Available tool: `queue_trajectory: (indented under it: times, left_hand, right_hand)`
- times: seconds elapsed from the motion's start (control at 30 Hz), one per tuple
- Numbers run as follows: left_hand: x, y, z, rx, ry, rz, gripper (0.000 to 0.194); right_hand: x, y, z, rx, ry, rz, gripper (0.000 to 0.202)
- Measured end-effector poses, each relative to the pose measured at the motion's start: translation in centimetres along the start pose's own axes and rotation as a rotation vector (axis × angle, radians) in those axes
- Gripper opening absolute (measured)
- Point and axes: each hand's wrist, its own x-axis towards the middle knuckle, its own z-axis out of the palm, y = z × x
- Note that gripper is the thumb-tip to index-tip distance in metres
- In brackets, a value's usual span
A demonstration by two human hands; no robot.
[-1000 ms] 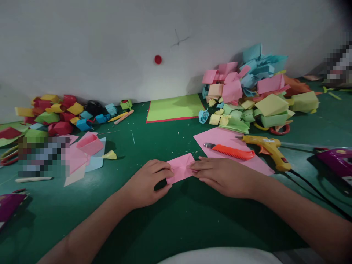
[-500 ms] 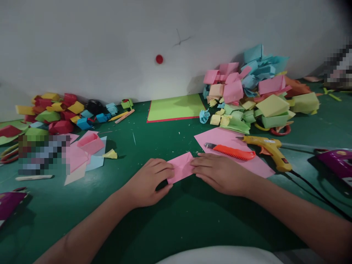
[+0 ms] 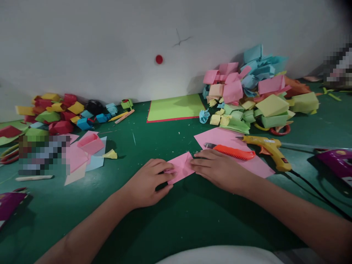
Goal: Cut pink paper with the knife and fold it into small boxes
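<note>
A small folded piece of pink paper [image 3: 180, 168] lies tilted on the green tabletop, with a hand at each end. My left hand [image 3: 150, 181] is closed on its left end, fingertips on top and thumb low beside the near corner. My right hand [image 3: 217, 168] holds the right end with its fingers together, pressing on the fold. Just behind the right hand, an orange utility knife [image 3: 233, 151] rests on a larger pink sheet [image 3: 211, 135]. To its right is a yellow glue gun [image 3: 271, 150] with a black cord.
Paper pieces [image 3: 233, 91] in several colours are heaped at the back right. Small folded paper shapes [image 3: 60, 113] pile up at the back left, with pink scraps [image 3: 75, 157] nearer. A green sheet [image 3: 176, 107] lies by the wall. Purple objects [image 3: 337, 164] sit at both sides.
My right hand's fingers have shifted slightly, its index finger lifting a little on the paper. My left fingertips have bent slightly. The paper stays in place.
</note>
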Motion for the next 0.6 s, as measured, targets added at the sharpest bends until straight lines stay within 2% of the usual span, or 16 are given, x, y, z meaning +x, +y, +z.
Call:
queue_trajectory:
  times: [0.3, 0.5, 0.6]
  left_hand:
    - [0.01, 0.01, -0.05, -0.030, -0.031, -0.047, 0.010]
    - [-0.06, -0.21, -0.08, -0.021, -0.051, -0.044, 0.029]
    - [-0.11, -0.29, -0.10, -0.031, -0.028, -0.038, 0.013]
  right_hand:
    - [0.19, -0.28, -0.11, -0.036, 0.001, 0.034, 0.035]
    - [0.12, -0.16, 0.09, -0.037, -0.005, 0.022, 0.035]
    - [0.06, -0.19, 0.15, -0.038, 0.019, 0.017, 0.034]
